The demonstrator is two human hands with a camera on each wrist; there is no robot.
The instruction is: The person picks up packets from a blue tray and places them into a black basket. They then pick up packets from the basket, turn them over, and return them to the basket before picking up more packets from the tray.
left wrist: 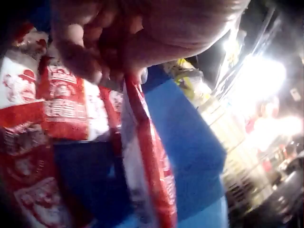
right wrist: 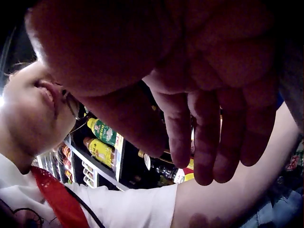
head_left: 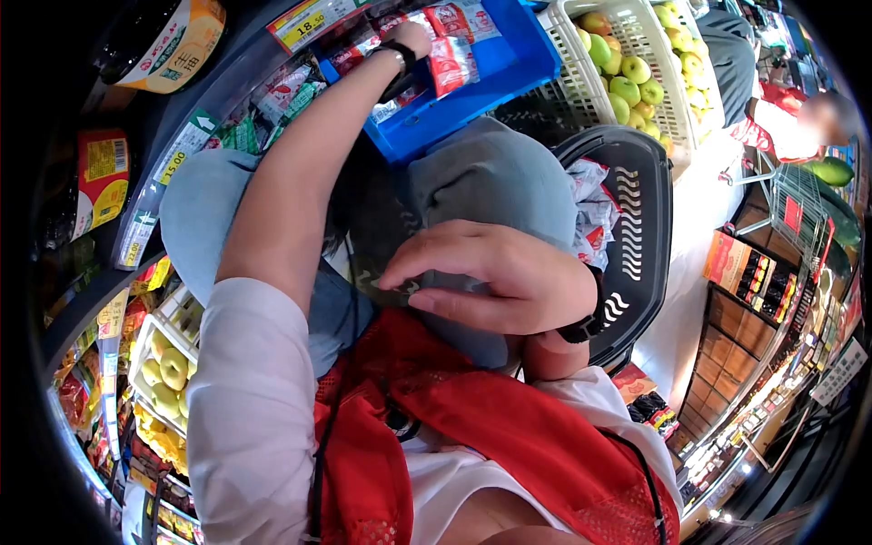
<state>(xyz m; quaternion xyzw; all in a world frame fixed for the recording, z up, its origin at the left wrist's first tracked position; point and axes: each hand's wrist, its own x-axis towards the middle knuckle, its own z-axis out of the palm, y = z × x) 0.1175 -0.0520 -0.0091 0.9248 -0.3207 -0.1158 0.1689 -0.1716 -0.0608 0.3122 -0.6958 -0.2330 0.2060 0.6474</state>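
Observation:
My left hand (head_left: 411,38) reaches into a blue bin (head_left: 522,59) of red-and-white packets (head_left: 451,65). In the left wrist view, its thumb and fingers pinch the top edge of one red-and-white packet (left wrist: 156,175), which hangs edge-on beside the bin's blue wall. More such packets (left wrist: 64,99) lie left of it; their contents are hidden. My right hand (head_left: 504,272) is held over my lap, palm down and holding nothing. The right wrist view shows its fingers (right wrist: 204,137) loosely extended. Beside my knee, a black basket (head_left: 645,263) contains several similar packets (head_left: 592,204).
White crates (head_left: 590,104) of apples (head_left: 627,86) stand beyond the blue bin. A dark shelf edge with price tags (head_left: 186,145) runs along my left, with a large labelled jug (head_left: 168,45) above. On the right are a shopping cart (head_left: 790,195) and another person (head_left: 786,127).

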